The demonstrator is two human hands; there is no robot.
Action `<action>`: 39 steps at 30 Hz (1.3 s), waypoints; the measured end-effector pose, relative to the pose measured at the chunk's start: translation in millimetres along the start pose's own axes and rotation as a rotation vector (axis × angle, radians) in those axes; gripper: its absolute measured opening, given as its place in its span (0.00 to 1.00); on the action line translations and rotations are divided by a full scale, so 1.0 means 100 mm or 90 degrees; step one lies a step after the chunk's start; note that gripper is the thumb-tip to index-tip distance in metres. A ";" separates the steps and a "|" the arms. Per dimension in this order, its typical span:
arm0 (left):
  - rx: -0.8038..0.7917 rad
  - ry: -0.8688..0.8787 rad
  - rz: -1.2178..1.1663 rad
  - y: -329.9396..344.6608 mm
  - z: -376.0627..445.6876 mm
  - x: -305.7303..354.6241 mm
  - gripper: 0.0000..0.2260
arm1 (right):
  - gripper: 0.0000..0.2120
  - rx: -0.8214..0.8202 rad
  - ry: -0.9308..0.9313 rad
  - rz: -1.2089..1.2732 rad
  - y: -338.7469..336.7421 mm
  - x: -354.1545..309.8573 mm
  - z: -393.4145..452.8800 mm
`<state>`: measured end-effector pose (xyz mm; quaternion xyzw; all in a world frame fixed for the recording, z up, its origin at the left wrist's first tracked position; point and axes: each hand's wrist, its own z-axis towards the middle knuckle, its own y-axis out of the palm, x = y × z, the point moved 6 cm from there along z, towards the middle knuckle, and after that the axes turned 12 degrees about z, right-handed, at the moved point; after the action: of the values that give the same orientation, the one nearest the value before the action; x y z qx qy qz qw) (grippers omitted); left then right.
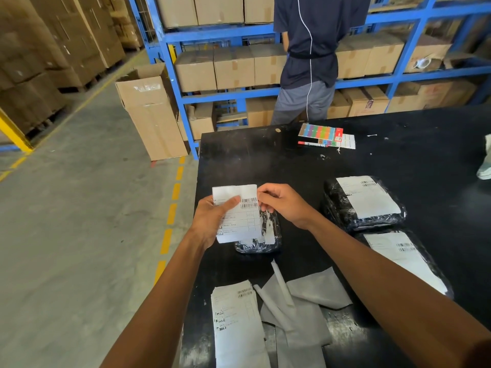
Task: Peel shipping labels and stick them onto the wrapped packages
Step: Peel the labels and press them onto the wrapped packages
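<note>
My left hand (211,220) grips a white shipping label (240,217) by its left side, thumb across the front. My right hand (283,203) pinches the label's upper right edge by the barcodes. The label hangs over a small black wrapped package (268,235) lying on the black table (265,160). Two more black wrapped packages lie to the right, one (365,203) farther and one (403,257) nearer, each with a white label stuck on top. A stack of unpeeled labels (235,322) lies at the table's near edge.
Peeled backing sheets (305,306) lie scattered beside the label stack. A coloured sticker sheet (321,131) and a marker (312,143) sit at the far side of the table. A person (308,57) stands behind it at blue shelves of cartons. An open carton (151,115) stands on the floor to the left.
</note>
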<state>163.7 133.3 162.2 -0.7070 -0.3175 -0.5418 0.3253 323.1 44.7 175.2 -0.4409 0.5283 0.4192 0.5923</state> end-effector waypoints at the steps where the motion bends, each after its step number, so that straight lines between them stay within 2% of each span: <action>1: -0.011 -0.006 -0.011 0.01 -0.01 0.00 0.05 | 0.08 -0.008 0.008 0.013 0.01 0.00 0.00; 6: -0.061 -0.037 -0.049 0.03 -0.02 -0.06 0.06 | 0.11 -0.045 0.040 0.052 0.06 -0.01 -0.02; 8: -0.047 -0.034 -0.039 0.05 -0.02 -0.07 0.07 | 0.11 -0.045 0.045 0.051 0.07 -0.01 -0.02; 9: -0.020 -0.025 -0.014 0.06 -0.01 -0.07 0.09 | 0.11 -0.039 0.045 0.049 0.07 0.00 -0.02; 11: 0.061 0.009 0.080 0.07 0.04 -0.05 0.20 | 0.09 -0.015 0.039 0.034 0.06 0.01 0.00; 13: 0.184 0.088 0.252 0.04 0.07 0.02 0.31 | 0.08 0.013 0.026 -0.003 0.05 0.03 0.01; 14: 0.232 0.146 0.315 0.03 0.06 0.09 0.31 | 0.07 0.026 0.019 -0.022 0.05 0.04 0.01; 16: 0.224 0.259 0.301 0.08 0.05 0.18 0.19 | 0.06 0.047 0.002 -0.045 0.05 0.04 0.02; 18: 0.158 0.284 0.257 0.17 0.02 0.25 0.07 | 0.06 0.064 -0.027 -0.078 0.07 0.01 0.02; 22: 0.106 0.247 0.220 0.25 0.03 0.23 0.02 | 0.06 0.068 -0.074 -0.133 0.10 -0.04 0.01; 27: 0.099 0.182 0.158 0.25 0.09 0.16 0.02 | 0.06 0.070 -0.095 -0.144 0.10 -0.05 0.00; 30: 0.138 0.120 0.093 0.25 0.11 0.12 0.06 | 0.06 0.089 -0.103 -0.155 0.09 -0.02 0.02; 34: 0.192 -0.008 -0.105 0.24 0.11 0.01 0.08 | 0.06 0.159 -0.081 -0.156 0.04 0.09 0.05; 36: 0.214 -0.028 -0.150 0.22 0.10 -0.03 0.09 | 0.05 0.178 -0.052 -0.114 0.01 0.14 0.05; 39: 0.206 0.001 -0.146 0.21 0.10 -0.05 0.07 | 0.06 0.170 -0.044 -0.037 0.03 0.14 0.04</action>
<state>185.1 127.9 152.8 -0.6043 -0.4790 -0.5177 0.3707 322.1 49.7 161.0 -0.3587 0.5457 0.3428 0.6753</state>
